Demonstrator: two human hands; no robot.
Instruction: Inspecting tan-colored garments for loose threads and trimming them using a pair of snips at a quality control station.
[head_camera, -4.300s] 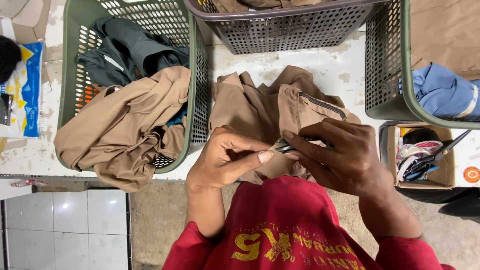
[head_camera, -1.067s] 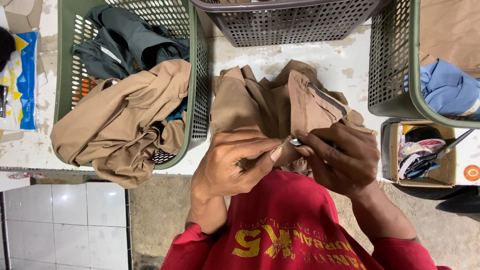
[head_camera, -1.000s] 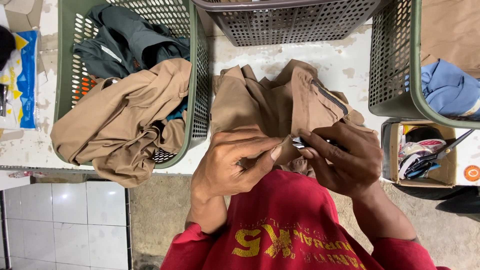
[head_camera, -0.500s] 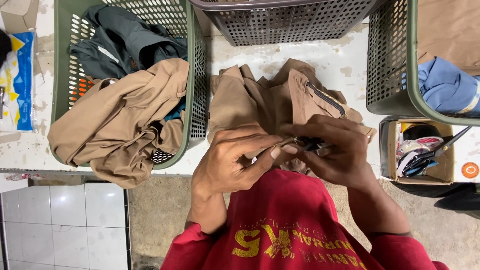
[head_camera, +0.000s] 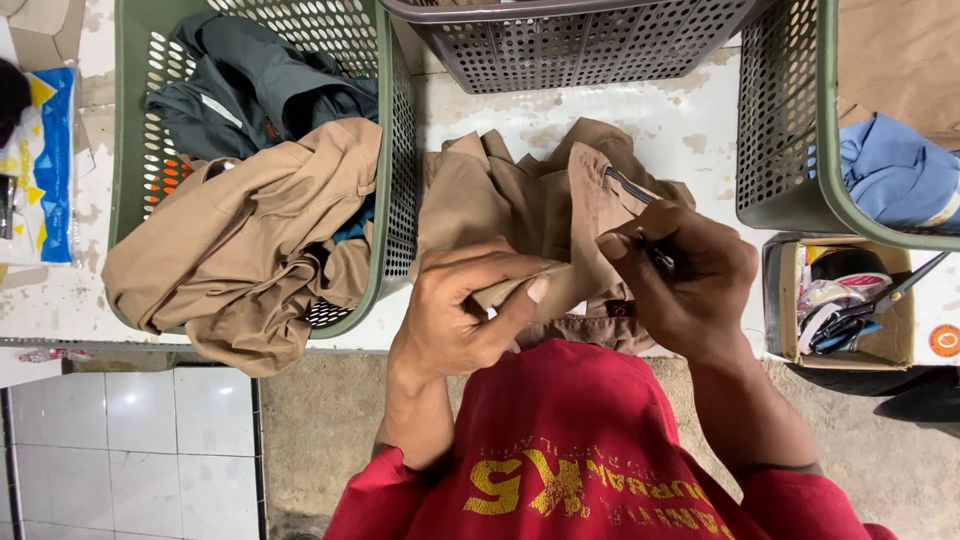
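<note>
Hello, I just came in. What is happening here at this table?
A person in a red shirt works on a tan garment lying on a white table. The left hand pinches a fold of the cloth, and the right hand holds a small dark tool against it; what kind of tool, I cannot tell. More tan clothes hang over the green basket on the left.

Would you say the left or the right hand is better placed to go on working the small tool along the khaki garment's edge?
Probably the right hand: it holds the small tool, while the left hand pinches the khaki garment.
</note>
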